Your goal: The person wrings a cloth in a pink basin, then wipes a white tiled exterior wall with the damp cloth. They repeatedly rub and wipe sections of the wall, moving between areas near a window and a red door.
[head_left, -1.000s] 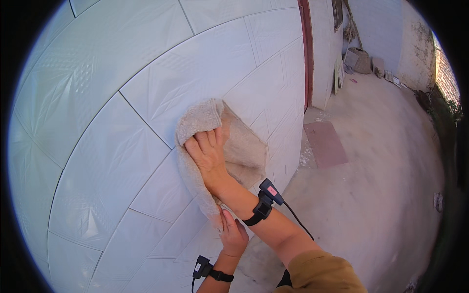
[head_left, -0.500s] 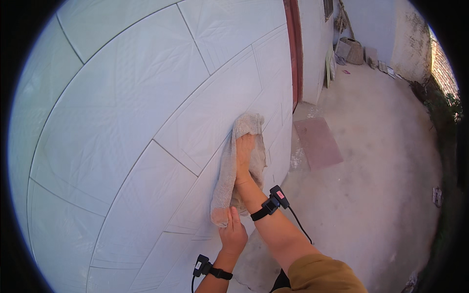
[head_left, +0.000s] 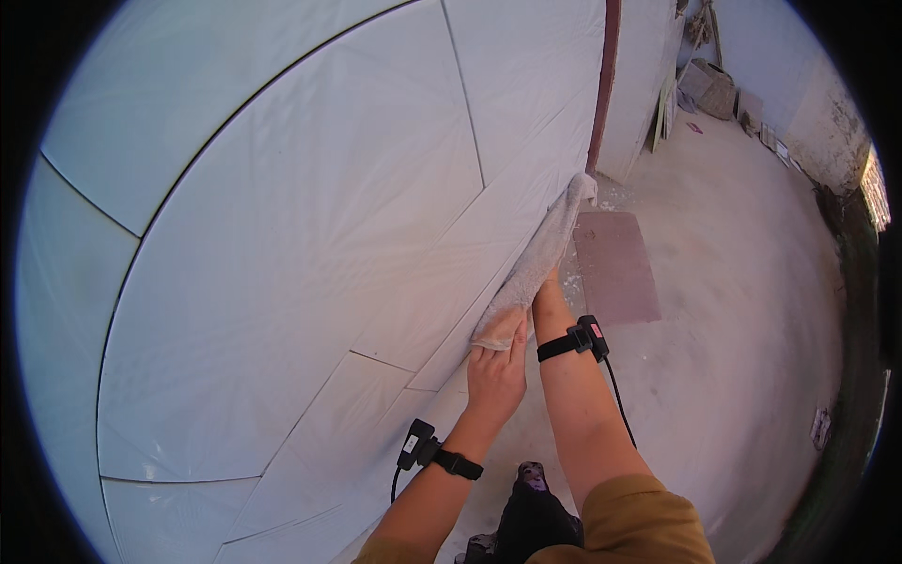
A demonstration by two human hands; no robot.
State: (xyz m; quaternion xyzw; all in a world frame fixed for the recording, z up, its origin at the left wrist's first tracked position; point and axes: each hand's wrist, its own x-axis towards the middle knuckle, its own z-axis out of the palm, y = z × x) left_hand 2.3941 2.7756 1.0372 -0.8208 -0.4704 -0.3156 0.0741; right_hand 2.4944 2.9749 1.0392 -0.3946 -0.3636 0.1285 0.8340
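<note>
while the left hand is pinching the lower end of the beige cloth between thumb and fingers, seemingly to stop that corner sagging, the right hand is mostly hiding behind the fabric, so whether it is gripping or just pressing flat, i cannot tell. the cloth is lying lengthwise along the tiled wall, apparently touching it, probably because the right hand is backing it. a black strap is circling the right forearm, right of the wall, likely placed there to leave the palm free. farther right of the wall, a reddish slab is lying on the floor; beyond the wall's far edge, a basket is standing, perhaps stored out of the way.
</note>
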